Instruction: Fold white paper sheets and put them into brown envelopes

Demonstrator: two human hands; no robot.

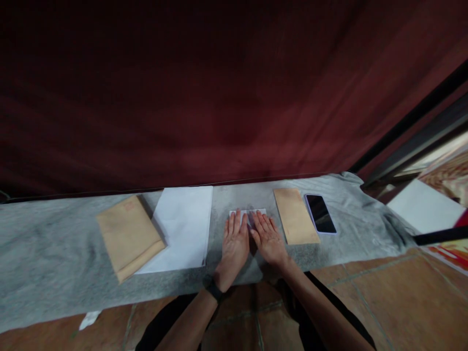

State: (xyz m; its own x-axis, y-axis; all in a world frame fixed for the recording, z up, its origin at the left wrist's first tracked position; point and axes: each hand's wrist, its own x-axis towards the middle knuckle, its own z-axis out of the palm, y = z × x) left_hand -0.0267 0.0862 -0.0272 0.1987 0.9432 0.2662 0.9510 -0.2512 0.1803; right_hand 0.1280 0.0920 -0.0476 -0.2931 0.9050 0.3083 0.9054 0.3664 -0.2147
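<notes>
Both my hands lie flat, side by side, on a folded sheet of white paper [249,212] on the grey cloth. My left hand [235,243] has its fingers stretched out over the left part of the sheet. My right hand [268,241] presses the right part, with its fingers extended and the thumb pointing inward. Most of the folded paper is hidden beneath them; its far edge shows past the fingertips. Just right of my right hand lies a brown envelope [295,216]. To the left of my left hand is a stack of white paper sheets [185,226].
A pile of brown envelopes [129,234] overlaps the white sheets at the left. A phone [321,213] with a pale purple edge lies at the right. Dark red fabric [234,107] hangs behind the cloth-covered surface [54,253]. A white scrap [89,319] lies on the tiled floor [380,287].
</notes>
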